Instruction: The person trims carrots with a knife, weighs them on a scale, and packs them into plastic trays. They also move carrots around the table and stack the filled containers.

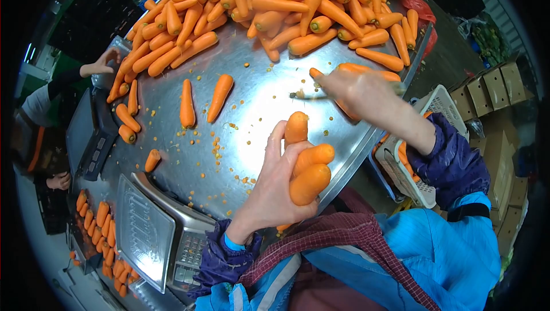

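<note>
Three smooth tapered carrots (309,180) in left hand (270,192) | thin knife (309,96) in right hand (366,94)

3 orange carrots (306,165), trimmed, bunched upright in L hand (274,189)

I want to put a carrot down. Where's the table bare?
The steel table is barest in the middle, between two loose orange carrots and the left hand gripping three carrots; only crumbs lie there. The far side is crowded with the carrot pile, and a silver weighing scale fills the near-left corner.
</note>
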A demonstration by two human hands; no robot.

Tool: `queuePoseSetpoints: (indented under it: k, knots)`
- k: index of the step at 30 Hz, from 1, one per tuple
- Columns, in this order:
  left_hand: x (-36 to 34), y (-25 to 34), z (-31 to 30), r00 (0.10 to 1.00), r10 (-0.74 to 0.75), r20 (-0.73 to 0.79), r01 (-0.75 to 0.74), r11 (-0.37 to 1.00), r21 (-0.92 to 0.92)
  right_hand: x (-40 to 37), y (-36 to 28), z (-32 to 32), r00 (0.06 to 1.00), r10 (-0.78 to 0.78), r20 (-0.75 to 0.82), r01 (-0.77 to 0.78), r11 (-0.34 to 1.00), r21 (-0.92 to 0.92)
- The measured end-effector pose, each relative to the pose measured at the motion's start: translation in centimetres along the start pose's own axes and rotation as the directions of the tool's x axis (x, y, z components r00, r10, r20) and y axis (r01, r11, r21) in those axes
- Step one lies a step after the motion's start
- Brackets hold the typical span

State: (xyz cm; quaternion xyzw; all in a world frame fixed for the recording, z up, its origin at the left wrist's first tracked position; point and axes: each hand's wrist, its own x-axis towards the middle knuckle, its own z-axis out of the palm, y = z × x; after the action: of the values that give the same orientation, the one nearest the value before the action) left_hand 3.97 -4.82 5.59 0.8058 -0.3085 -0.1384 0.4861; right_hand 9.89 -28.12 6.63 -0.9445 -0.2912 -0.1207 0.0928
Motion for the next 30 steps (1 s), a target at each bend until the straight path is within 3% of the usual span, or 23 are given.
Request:
queuePoseSetpoints:
  k: [1,2,4,5,6,8,10,11,12,13,14,16,17,18,19,22,24,26,30]
  knots:
    - [-0.1,0.0,-0.1,1.0,0.008,0.001,-0.008,1.0,-0.002,-0.1,1.2,-0.3,0.982,0.126,0.141,-0.12,0.992,-0.047]
    - [0.0,-0.1,-0.3,1.0,0.01,-0.002,-0.01,1.0,0.002,-0.3,1.4,-0.2,0.983,0.123,0.137,-0.117,0.992,-0.048]
    - [0.1,-0.3,-0.5,0.999,-0.012,0.036,0.016,0.992,-0.127,-0.4,1.1,-0.4,0.959,0.28,0.044,-0.271,0.86,0.431]
    - [-0.1,-0.3,-0.5,0.999,-0.02,0.042,0.026,0.991,-0.129,-0.1,0.4,-0.6,0.96,0.276,0.056,-0.256,0.774,0.579]
    - [0.0,-0.2,-0.5,0.998,-0.022,0.058,0.028,0.994,-0.11,0.5,-0.7,-0.6,0.958,0.28,0.056,-0.26,0.771,0.581]
    - [0.5,-0.2,-0.5,0.997,-0.022,0.078,0.029,0.996,-0.089,1.5,-2.6,-0.5,0.971,0.234,-0.041,-0.085,0.504,0.859]
    - [0.5,-0.3,-0.5,0.991,0.01,0.133,0.035,0.942,-0.334,2.0,-2.9,-0.5,0.98,0.194,0.05,-0.136,0.456,0.879]
    - [0.3,-0.3,-0.6,0.99,0.002,0.139,0.044,0.943,-0.328,2.2,-3.0,-0.5,0.98,0.141,0.137,-0.184,0.414,0.891]
    - [-0.1,-0.3,-0.8,0.977,-0.039,0.21,0.15,0.827,-0.542,2.4,-3.2,-0.8,0.981,0.141,0.135,-0.182,0.406,0.896]
    - [-0.5,-0.2,-0.9,0.957,-0.063,0.285,0.256,0.652,-0.714,2.6,-3.5,-1.2,0.943,0.197,0.267,-0.318,0.308,0.897]
    - [-0.9,0.1,-0.9,0.954,-0.075,0.289,0.266,0.652,-0.71,2.6,-3.7,-1.3,0.886,0.235,0.4,-0.447,0.2,0.872]
    - [-1.5,1.3,-0.7,0.973,-0.156,0.17,0.212,0.315,-0.925,2.7,-4.4,-0.4,0.884,0.246,0.397,-0.434,0.123,0.892]
    - [-1.7,1.9,-0.7,0.973,-0.167,0.158,0.188,0.181,-0.965,3.0,-4.8,0.0,0.91,0.28,0.307,-0.354,0.138,0.925]
    - [-2.0,2.1,-0.3,0.971,-0.183,0.156,0.189,0.182,-0.965,3.3,-5.2,0.4,0.926,0.311,0.213,-0.271,0.156,0.95]
    - [-2.3,2.1,0.2,0.98,-0.198,-0.002,0.002,0.023,-1.0,3.6,-5.3,1.1,0.944,0.308,0.116,-0.2,0.255,0.946]
    - [-2.2,1.9,-1.2,0.953,-0.229,-0.196,-0.232,-0.144,-0.962,3.8,-5.7,0.5,0.944,0.317,0.091,-0.171,0.234,0.957]
    - [-3.4,0.9,-2.2,0.935,-0.228,-0.273,-0.321,-0.207,-0.924,4.0,-5.6,0.4,0.927,0.36,0.109,-0.184,0.182,0.966]
    - [-4.9,-0.6,-3.0,0.917,-0.221,-0.332,-0.382,-0.243,-0.892,3.9,-5.0,-0.2,0.924,0.306,0.232,-0.239,-0.015,0.971]
    - [-7.8,-2.3,-4.2,0.886,-0.251,-0.39,-0.453,-0.287,-0.844,4.1,-7.3,-0.4,0.916,0.24,0.321,-0.359,0.133,0.924]
